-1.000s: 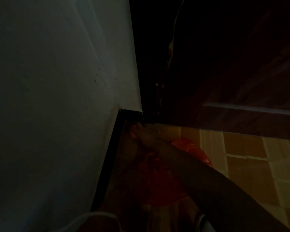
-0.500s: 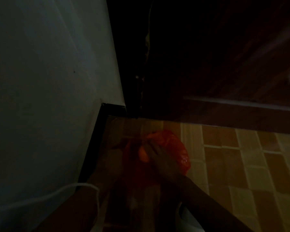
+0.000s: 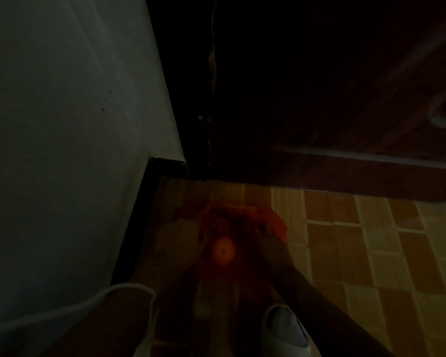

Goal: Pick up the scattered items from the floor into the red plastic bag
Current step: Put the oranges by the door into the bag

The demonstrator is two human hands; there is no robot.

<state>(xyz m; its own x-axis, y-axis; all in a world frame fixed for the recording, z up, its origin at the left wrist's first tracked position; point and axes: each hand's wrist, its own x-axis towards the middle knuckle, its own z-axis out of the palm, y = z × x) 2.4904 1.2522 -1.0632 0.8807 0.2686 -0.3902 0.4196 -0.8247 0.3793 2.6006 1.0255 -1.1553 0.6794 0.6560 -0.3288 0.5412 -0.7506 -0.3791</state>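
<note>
Light: very dim; details uncertain.
Red plastic bag (image 3: 245, 222): on floor (image 3: 345, 240) near wall corner.
Round orange item (image 3: 223, 249): at bag's near edge; possibly inside.
Right hand (image 3: 269, 239): on bag; grip cannot be told.
Left hand: unseen.
Risk: bag mouth slumping shut, item rolling off.

The red plastic bag (image 3: 242, 217) glows a dim, translucent red in the gloom, and a round orange item (image 3: 223, 250) with a dark central spot shows against it. The floor (image 3: 371, 240) is tiled in orange-brown and pale yellow rectangles with lighter grout lines. The wall (image 3: 62, 124) looks grey-white above a black skirting board (image 3: 137, 220), and a white cable (image 3: 88, 302) loops along its foot.
</note>
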